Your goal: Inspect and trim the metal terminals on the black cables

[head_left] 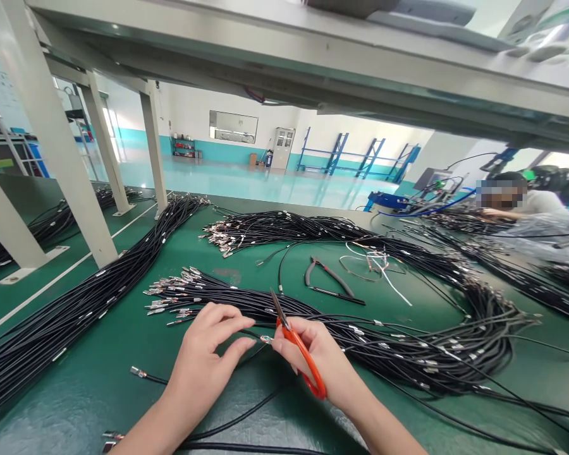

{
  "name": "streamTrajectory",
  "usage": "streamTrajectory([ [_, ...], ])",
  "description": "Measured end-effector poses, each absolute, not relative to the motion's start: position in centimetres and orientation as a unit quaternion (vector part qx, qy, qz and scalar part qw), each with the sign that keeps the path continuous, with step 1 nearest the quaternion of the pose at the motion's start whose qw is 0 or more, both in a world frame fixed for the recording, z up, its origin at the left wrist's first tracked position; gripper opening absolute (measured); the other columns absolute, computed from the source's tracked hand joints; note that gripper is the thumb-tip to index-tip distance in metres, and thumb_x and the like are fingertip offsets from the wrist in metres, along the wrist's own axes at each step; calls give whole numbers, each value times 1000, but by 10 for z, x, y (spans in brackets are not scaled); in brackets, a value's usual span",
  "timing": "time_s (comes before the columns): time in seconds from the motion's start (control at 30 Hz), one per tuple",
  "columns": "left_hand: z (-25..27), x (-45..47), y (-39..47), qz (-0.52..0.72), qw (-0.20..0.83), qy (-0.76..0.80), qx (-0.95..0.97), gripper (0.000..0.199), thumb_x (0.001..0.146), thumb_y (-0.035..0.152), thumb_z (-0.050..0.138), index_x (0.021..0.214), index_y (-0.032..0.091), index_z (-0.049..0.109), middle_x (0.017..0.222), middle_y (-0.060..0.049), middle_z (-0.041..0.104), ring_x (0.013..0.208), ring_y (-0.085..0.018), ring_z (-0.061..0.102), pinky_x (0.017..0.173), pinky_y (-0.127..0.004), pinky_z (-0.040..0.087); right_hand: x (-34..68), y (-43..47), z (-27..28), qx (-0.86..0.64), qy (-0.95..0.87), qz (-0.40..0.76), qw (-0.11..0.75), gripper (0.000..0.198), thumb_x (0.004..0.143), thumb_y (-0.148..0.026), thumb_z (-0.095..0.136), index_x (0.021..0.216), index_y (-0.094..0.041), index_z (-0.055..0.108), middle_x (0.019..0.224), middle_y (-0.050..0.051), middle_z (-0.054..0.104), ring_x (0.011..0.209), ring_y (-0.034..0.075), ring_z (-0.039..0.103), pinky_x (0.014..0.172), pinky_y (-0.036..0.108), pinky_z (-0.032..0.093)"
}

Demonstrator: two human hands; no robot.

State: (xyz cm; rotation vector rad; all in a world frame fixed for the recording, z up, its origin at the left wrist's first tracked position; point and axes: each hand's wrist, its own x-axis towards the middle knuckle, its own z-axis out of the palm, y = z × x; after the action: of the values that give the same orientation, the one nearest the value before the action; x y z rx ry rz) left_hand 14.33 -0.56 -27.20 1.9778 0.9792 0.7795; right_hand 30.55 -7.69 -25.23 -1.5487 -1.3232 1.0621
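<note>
My right hand (313, 354) is closed around small scissors (308, 360) with orange handles, their dark blades pointing up and away. Its thumb and fingertips also touch the metal terminal (266, 339) at the end of a black cable (252, 333). That cable runs between the thumb and index finger of my left hand (208, 354), which curl loosely about it. Just beyond both hands lies a large bundle of black cables (246, 303), with crimped metal ends fanned out at its left. Another cable with a metal end (138, 373) lies left of my left wrist.
Pliers with grey handles (332, 281) lie behind the bundle, near white and thin loose strands (379, 265). More cable bundles (123, 265) spread left and behind on the green table (85, 354). Grey shelf posts (66, 139) rise at left. A person (507, 196) sits far right.
</note>
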Motion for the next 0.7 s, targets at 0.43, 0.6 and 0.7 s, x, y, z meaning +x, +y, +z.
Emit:
streamTrajectory([
  [0.43, -272, 157, -18, 196, 481, 380, 766, 42, 69, 50, 47, 80, 15, 66, 83, -4, 56, 70, 2, 48, 64, -4, 33, 301, -81, -251, -605, -524, 429, 420, 10, 68, -16, 49, 63, -10, 44, 52, -3, 37, 46, 3, 30, 44, 15, 24],
  [0.6, -272, 156, -14, 192, 544, 404, 710, 50, 66, 53, 49, 87, 10, 61, 78, -4, 53, 55, 4, 39, 54, -5, 32, 327, -67, -238, -675, -566, 301, 364, 20, 77, -30, 49, 73, -11, 45, 61, -1, 44, 52, 4, 36, 49, 15, 29],
  [0.7, -270, 153, -11, 202, 557, 411, 693, 53, 64, 56, 49, 84, 8, 58, 75, -4, 51, 55, 6, 34, 51, -3, 28, 360, -45, -224, -761, -599, 93, 231, 14, 79, -25, 46, 76, -11, 47, 70, 2, 51, 60, 6, 41, 56, 17, 31],
])
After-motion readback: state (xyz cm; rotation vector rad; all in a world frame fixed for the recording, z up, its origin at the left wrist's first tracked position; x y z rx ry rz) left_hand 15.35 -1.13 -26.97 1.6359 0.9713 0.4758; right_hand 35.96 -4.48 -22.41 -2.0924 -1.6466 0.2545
